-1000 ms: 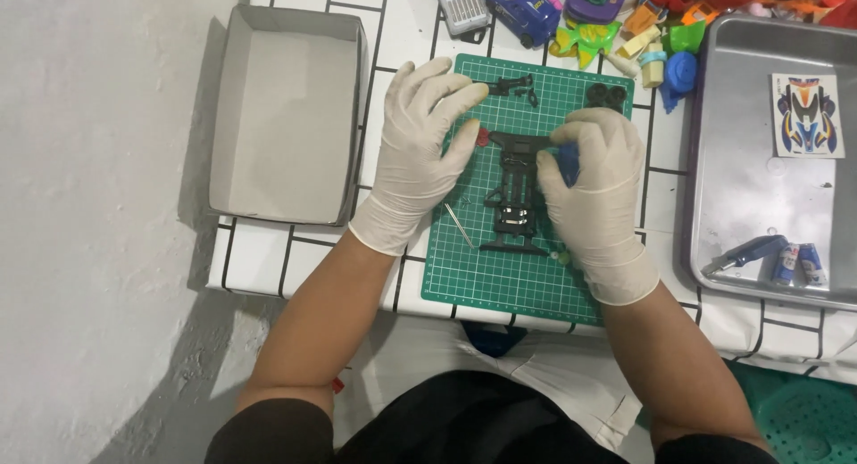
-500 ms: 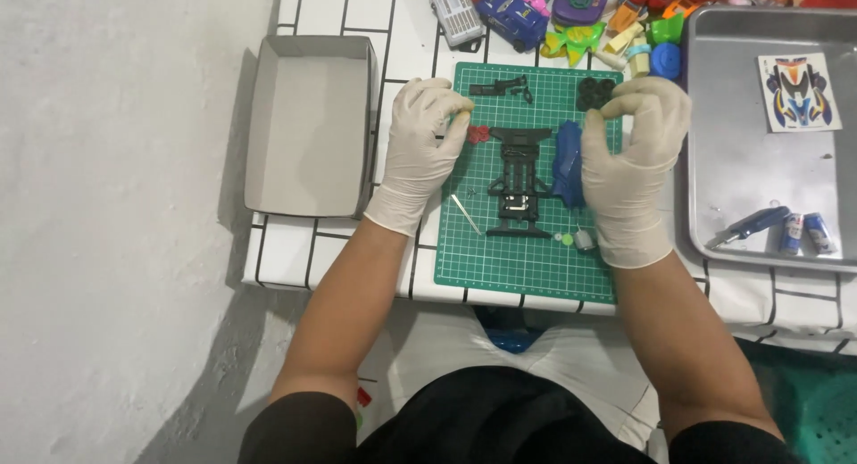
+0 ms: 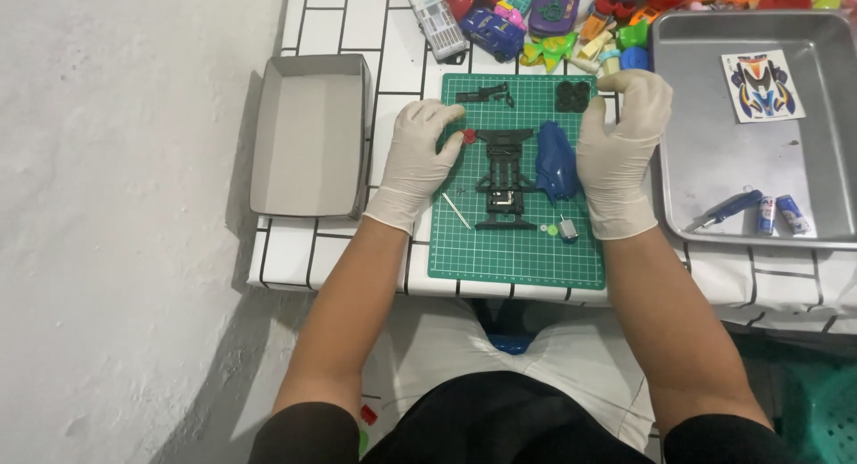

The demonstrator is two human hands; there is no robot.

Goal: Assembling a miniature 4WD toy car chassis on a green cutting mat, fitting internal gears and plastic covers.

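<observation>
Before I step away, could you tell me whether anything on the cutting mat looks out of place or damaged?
Nothing stands out. The black chassis, blue body shell and black wheels lie apart on the green mat, with no visible damage.

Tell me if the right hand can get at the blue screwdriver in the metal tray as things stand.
Probably yes. The right hand is beside the metal tray, and the blue screwdriver lies on the tray's open floor. Only the low rim lies between; the two small batteries lie beyond the screwdriver.
</observation>
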